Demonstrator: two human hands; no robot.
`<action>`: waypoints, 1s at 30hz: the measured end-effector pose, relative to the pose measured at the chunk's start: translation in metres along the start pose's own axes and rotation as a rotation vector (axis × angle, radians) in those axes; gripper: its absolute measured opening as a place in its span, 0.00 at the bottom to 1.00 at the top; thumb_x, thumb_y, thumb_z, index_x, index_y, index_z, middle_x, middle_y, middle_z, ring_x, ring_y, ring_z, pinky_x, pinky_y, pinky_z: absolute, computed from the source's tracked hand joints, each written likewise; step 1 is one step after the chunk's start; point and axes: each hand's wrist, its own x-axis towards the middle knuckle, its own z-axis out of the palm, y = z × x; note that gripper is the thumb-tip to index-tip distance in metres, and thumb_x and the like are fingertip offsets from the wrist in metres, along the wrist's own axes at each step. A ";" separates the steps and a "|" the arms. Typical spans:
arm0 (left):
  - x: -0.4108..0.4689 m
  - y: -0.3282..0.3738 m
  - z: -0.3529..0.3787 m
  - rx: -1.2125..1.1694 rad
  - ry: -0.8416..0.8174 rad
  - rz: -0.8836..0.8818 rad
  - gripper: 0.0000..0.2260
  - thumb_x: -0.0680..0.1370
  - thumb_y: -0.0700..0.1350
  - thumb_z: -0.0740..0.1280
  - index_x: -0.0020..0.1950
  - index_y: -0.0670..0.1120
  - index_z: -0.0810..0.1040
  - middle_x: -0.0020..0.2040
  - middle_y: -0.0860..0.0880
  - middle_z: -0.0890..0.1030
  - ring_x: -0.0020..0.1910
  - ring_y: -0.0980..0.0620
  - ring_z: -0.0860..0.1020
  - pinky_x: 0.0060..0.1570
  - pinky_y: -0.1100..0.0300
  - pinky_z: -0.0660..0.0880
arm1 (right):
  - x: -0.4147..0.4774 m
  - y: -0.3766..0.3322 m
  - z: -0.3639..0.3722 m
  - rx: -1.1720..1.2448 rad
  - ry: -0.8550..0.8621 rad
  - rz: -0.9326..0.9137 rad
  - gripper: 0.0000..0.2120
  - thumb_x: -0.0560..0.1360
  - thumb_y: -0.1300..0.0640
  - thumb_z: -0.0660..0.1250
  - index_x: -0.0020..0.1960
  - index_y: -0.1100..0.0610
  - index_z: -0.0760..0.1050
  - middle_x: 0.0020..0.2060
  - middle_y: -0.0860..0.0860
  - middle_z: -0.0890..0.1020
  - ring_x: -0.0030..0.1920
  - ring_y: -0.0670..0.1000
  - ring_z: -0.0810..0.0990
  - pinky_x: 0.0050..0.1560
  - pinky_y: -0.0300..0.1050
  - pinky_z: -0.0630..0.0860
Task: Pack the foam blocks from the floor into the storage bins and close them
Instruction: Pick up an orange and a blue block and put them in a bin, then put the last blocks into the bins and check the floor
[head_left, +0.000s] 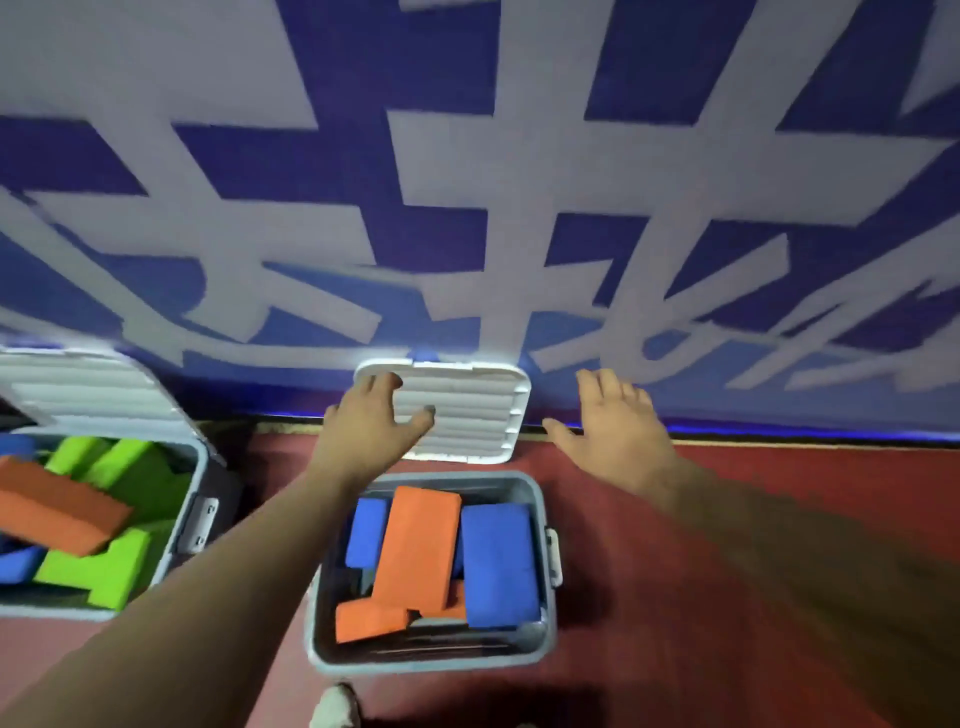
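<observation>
From the head camera, the left hand (371, 421) grasps the white ribbed lid (462, 410) at its left edge, thumb on the ribbed face and fingers over the top corner. The right hand (618, 421) is released, fingers spread, just beside the lid's right edge and apparently not touching it. The lid stands upright against the wall, right behind the middle bin (546, 618), which lies open on the floor holding a long orange block (415, 551), a large blue block (498, 561) and smaller ones beneath. The orange block lies slanted across the others and may ride above the rim, so the lid might not seat; swung down from one edge, it could also twist or trap the side latch (555, 556). The left bin (195, 499) looks heaped, with green blocks (119, 478) under another orange one, and its own cover (88, 389) leans open behind it. The floor is red carpet (701, 545), and the blue wall (467, 156) carries broad pale lettering, blurred.
</observation>
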 end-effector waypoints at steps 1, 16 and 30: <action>-0.011 0.014 -0.034 -0.050 0.051 -0.037 0.26 0.75 0.63 0.63 0.67 0.49 0.72 0.64 0.48 0.74 0.62 0.45 0.74 0.62 0.47 0.70 | -0.003 -0.005 -0.034 0.009 0.013 -0.009 0.32 0.76 0.35 0.59 0.68 0.58 0.66 0.60 0.56 0.73 0.61 0.59 0.73 0.62 0.55 0.68; -0.302 -0.094 -0.412 -0.026 0.623 -0.368 0.21 0.74 0.54 0.70 0.61 0.42 0.73 0.57 0.43 0.78 0.55 0.43 0.77 0.55 0.50 0.73 | -0.072 -0.311 -0.274 0.086 0.055 -0.456 0.34 0.75 0.33 0.55 0.71 0.56 0.66 0.66 0.57 0.71 0.66 0.59 0.69 0.65 0.57 0.66; -0.804 -0.391 -0.479 0.144 0.712 -0.964 0.24 0.74 0.59 0.66 0.64 0.45 0.71 0.61 0.44 0.74 0.61 0.42 0.75 0.60 0.48 0.72 | -0.379 -0.784 -0.239 0.073 0.056 -1.007 0.32 0.74 0.33 0.58 0.67 0.57 0.69 0.63 0.57 0.72 0.65 0.61 0.70 0.63 0.58 0.67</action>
